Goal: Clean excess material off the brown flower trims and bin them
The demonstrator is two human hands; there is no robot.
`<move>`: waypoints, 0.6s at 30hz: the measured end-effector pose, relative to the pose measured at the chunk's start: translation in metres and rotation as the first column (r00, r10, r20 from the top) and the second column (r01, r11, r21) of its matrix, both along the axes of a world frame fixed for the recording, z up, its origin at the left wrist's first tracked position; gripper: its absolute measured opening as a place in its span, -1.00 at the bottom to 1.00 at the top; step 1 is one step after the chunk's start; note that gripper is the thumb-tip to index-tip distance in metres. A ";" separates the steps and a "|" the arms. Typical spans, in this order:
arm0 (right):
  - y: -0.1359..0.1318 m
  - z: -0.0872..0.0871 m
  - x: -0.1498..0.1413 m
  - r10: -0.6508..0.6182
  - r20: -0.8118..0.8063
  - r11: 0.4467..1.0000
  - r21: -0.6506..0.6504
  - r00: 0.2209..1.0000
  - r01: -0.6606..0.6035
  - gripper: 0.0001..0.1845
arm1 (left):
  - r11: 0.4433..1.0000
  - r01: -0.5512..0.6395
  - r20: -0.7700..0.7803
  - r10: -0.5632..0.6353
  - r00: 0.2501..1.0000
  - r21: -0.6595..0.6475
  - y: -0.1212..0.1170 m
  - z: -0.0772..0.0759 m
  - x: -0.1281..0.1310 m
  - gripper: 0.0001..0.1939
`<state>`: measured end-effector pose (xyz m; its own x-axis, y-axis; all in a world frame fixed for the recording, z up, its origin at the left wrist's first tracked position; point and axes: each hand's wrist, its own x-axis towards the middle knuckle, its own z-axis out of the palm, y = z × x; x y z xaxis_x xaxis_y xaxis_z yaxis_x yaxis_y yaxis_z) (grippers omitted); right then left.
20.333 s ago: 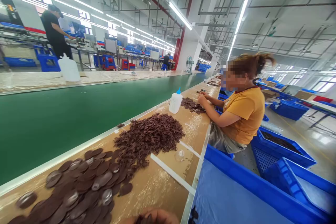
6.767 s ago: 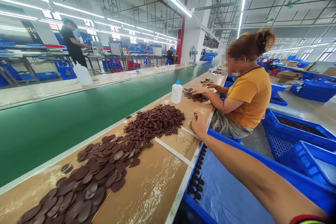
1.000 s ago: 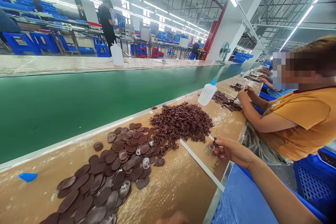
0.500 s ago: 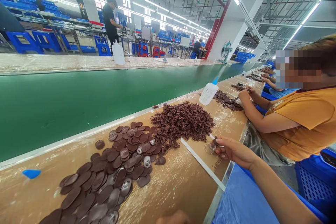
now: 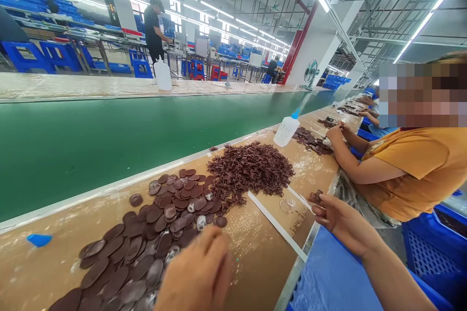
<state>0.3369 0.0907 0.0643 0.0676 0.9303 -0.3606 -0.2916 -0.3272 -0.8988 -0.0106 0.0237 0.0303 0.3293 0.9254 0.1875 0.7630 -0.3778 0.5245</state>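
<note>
My right hand (image 5: 341, 222) hovers at the workbench's near edge, its fingertips pinched on a small brown piece (image 5: 315, 197). Just left of it a small clear cup (image 5: 285, 205) and a white strip (image 5: 277, 226) lie on the bench. My left hand (image 5: 197, 277) shows its back at the bottom of the view, reaching over a spread of brown oval discs (image 5: 153, 228); its fingertips are hidden. Beyond the discs lies a heap of small brown pieces (image 5: 251, 170).
A green conveyor belt (image 5: 109, 131) runs along the bench's far side. A white squeeze bottle (image 5: 286, 131) stands past the heap. A co-worker in an orange shirt (image 5: 412, 170) sits to the right, handling brown parts. Blue crates (image 5: 328, 277) line the near side. A blue scrap (image 5: 39, 239) lies at left.
My right hand has drawn back from the clear cup toward the bench edge with the brown piece. My left hand has risen into view over the oval discs.
</note>
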 end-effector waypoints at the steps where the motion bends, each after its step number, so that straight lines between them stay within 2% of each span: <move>1: -0.008 0.003 -0.004 -0.014 -0.043 1.000 -0.002 0.999 0.014 -0.90 | 0.996 -0.081 -0.160 0.086 0.983 0.038 0.008 0.005 -0.006 -0.66; 3: -0.021 0.009 -0.014 -0.024 -0.151 1.000 -0.006 0.988 0.024 -0.87 | 0.986 -0.166 -0.398 0.163 0.903 0.029 0.022 0.014 -0.016 -0.59; 6: -0.037 0.016 -0.031 0.021 -0.309 1.000 0.017 0.951 -0.017 -0.82 | 0.982 -0.157 -0.547 0.072 0.834 -0.110 0.031 0.018 -0.024 -0.56; 9: -0.048 0.018 -0.049 0.102 -0.498 0.994 0.074 0.861 -0.076 -0.84 | 0.979 -0.144 -0.565 0.036 0.824 -0.148 0.031 0.013 -0.027 -0.55; 13: -0.062 0.018 -0.070 0.191 -0.664 0.982 0.129 0.723 -0.141 -0.85 | 0.986 -0.107 -0.505 0.027 0.863 -0.130 0.028 0.008 -0.030 -0.55; 18: -0.072 0.021 -0.082 0.222 -0.708 0.975 0.157 0.670 -0.156 -0.84 | 0.988 -0.080 -0.514 0.000 0.858 -0.133 0.025 0.019 -0.032 -0.51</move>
